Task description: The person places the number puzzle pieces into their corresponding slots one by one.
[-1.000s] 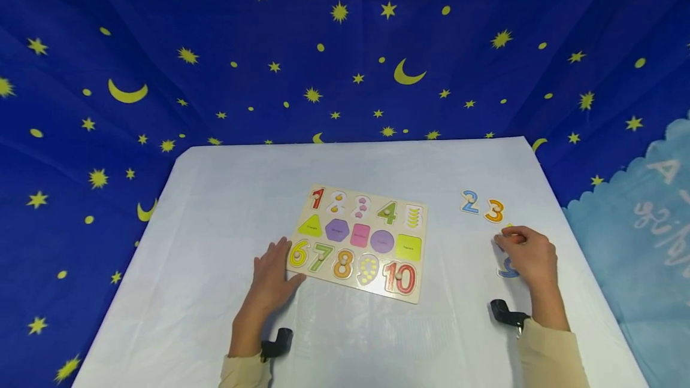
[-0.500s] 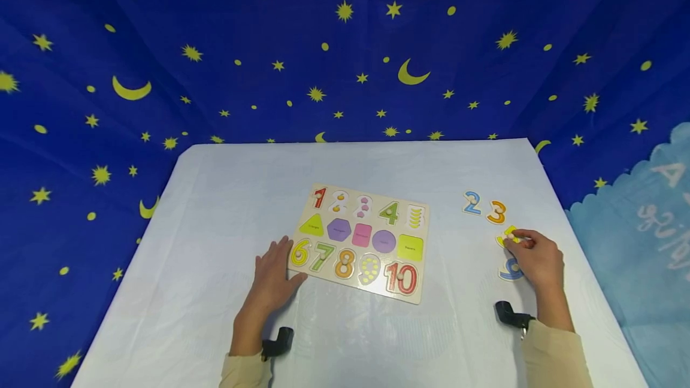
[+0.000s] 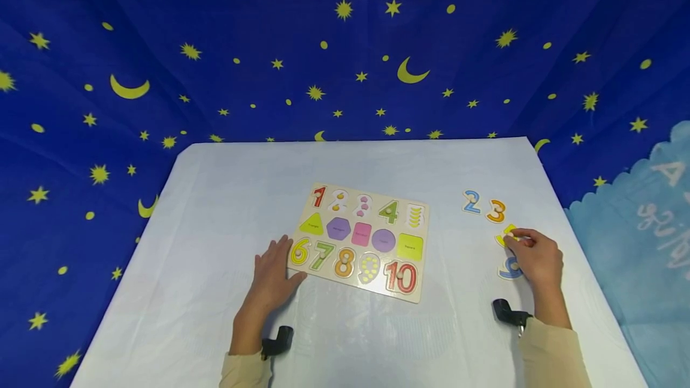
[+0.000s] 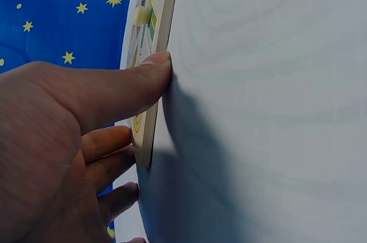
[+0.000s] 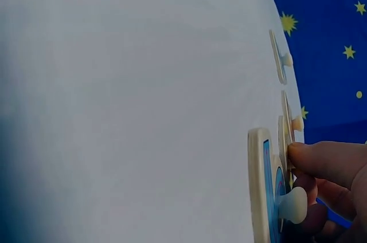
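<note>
The wooden number puzzle board [image 3: 353, 280] lies tilted a little on the table. My left hand [image 3: 271, 277] rests at its lower left corner, fingers along the left side and thumb [image 4: 132, 88] against the near edge. Over the loose pieces at the right, my right hand [image 3: 541, 261] pinches a yellow number puzzle piece [image 3: 508, 230], partly hidden by the fingers. Just below it lies a blue 9 piece [image 3: 509, 269], its knob [image 5: 293, 204] standing up in the right wrist view. A blue 2 piece [image 3: 471, 202] and an orange 3 piece [image 3: 496, 211] lie farther back.
The board holds pieces 1, 4, 6, 7, 8 and 10 [image 3: 401, 277]. Its recesses for 2, 3, 5 and 9 [image 3: 369, 268] show printed pictures. A white cloth covers the table [image 3: 242, 184]. A blue starry curtain [image 3: 215, 35] hangs behind and beside it.
My right hand has shifted slightly to the right and down, settling its fingertips at the yellow piece, which shows more now. My left hand stays at the board's corner.
</note>
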A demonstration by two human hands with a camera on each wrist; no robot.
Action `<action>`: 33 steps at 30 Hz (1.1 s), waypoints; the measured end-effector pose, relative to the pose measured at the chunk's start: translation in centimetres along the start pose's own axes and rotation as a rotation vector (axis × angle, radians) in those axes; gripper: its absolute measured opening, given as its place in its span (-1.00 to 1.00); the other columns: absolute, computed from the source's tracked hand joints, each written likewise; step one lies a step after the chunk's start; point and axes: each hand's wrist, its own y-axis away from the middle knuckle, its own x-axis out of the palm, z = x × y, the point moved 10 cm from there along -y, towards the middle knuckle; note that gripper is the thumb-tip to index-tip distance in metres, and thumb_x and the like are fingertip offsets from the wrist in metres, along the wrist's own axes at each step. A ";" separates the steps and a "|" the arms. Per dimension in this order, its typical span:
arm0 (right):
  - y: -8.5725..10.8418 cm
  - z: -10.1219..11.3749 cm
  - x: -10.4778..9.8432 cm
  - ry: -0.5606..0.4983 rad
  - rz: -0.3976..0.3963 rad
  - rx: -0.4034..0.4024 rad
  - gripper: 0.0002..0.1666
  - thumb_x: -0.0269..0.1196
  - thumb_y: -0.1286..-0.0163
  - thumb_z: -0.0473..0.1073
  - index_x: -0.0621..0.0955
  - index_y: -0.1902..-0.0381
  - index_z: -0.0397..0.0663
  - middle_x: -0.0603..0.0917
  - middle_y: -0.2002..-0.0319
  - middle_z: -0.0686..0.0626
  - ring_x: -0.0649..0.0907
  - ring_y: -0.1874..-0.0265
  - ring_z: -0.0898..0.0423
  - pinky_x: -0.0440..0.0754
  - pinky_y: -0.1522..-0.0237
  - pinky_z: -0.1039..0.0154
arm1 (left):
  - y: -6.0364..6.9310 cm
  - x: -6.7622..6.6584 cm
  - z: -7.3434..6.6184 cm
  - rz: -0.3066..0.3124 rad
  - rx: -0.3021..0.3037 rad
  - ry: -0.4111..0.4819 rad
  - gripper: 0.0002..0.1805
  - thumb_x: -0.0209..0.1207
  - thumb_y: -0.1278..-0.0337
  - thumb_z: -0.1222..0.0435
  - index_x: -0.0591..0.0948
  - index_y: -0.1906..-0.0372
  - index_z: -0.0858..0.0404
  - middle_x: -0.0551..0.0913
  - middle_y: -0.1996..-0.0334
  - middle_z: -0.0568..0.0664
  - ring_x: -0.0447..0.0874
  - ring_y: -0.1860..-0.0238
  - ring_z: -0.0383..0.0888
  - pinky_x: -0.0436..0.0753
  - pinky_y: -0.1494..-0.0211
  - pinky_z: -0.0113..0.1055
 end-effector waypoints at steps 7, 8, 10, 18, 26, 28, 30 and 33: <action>-0.1 0.2 0.5 -0.022 0.006 0.008 -0.46 0.21 -0.33 0.04 0.57 -0.16 -0.14 0.55 0.26 -0.13 0.46 0.39 -0.02 0.33 0.48 0.18 | 0.3 -0.1 0.4 0.005 -0.015 0.004 -0.08 0.34 -0.07 0.16 0.12 -0.47 0.28 0.02 -0.49 0.15 -0.24 -0.49 0.14 -0.29 -0.40 0.20; -0.1 0.3 0.6 -0.023 0.009 0.007 -0.46 0.22 -0.33 0.04 0.57 -0.16 -0.14 0.55 0.26 -0.13 0.46 0.39 -0.02 0.33 0.47 0.18 | 0.3 -0.1 0.5 0.007 -0.018 0.002 -0.08 0.34 -0.07 0.16 0.12 -0.47 0.28 0.02 -0.49 0.15 -0.24 -0.49 0.14 -0.29 -0.40 0.20; -0.1 0.3 0.6 -0.020 0.013 0.007 -0.46 0.22 -0.33 0.05 0.57 -0.17 -0.13 0.54 0.26 -0.13 0.46 0.39 -0.01 0.35 0.50 0.20 | 0.4 0.1 0.6 0.013 -0.018 0.000 -0.07 0.34 -0.08 0.16 0.11 -0.47 0.28 0.01 -0.49 0.15 -0.24 -0.49 0.14 -0.29 -0.40 0.20; 0.3 1.1 0.7 -0.027 0.028 -0.015 -0.45 0.23 -0.32 0.06 0.57 -0.15 -0.15 0.53 0.27 -0.13 0.43 0.33 -0.02 0.35 0.47 0.17 | 0.1 0.3 0.4 0.008 -0.011 -0.007 -0.07 0.34 -0.08 0.14 0.11 -0.48 0.25 0.01 -0.50 0.12 -0.25 -0.49 0.12 -0.30 -0.41 0.18; 0.9 2.7 1.0 -0.044 0.017 -0.101 -0.50 0.25 -0.31 0.04 0.61 -0.09 -0.14 0.56 0.32 -0.13 0.46 0.38 -0.01 0.37 0.48 0.19 | 0.2 0.1 0.2 0.002 -0.005 -0.004 -0.07 0.34 -0.07 0.14 0.12 -0.48 0.26 0.02 -0.50 0.12 -0.24 -0.49 0.12 -0.30 -0.41 0.17; 1.0 3.1 1.1 -0.050 0.012 -0.127 -0.51 0.26 -0.31 0.04 0.62 -0.07 -0.15 0.56 0.34 -0.12 0.46 0.39 0.00 0.38 0.49 0.20 | 0.2 0.1 0.1 0.001 -0.005 -0.003 -0.07 0.34 -0.07 0.14 0.12 -0.48 0.26 0.02 -0.50 0.12 -0.24 -0.49 0.12 -0.30 -0.41 0.17; 1.1 3.5 1.3 -0.051 0.010 -0.150 -0.52 0.27 -0.31 0.05 0.62 -0.07 -0.14 0.56 0.34 -0.12 0.46 0.38 0.01 0.39 0.50 0.22 | 0.1 0.1 0.1 0.001 -0.007 -0.005 -0.07 0.34 -0.07 0.14 0.12 -0.48 0.25 0.02 -0.50 0.12 -0.24 -0.49 0.12 -0.31 -0.42 0.16; 1.2 4.1 1.7 -0.052 0.003 -0.186 -0.53 0.28 -0.30 0.03 0.63 -0.05 -0.14 0.56 0.33 -0.12 0.46 0.40 0.02 0.39 0.54 0.25 | 0.1 0.1 0.1 0.003 -0.011 -0.004 -0.07 0.34 -0.06 0.14 0.12 -0.48 0.25 0.02 -0.50 0.11 -0.23 -0.49 0.11 -0.31 -0.42 0.15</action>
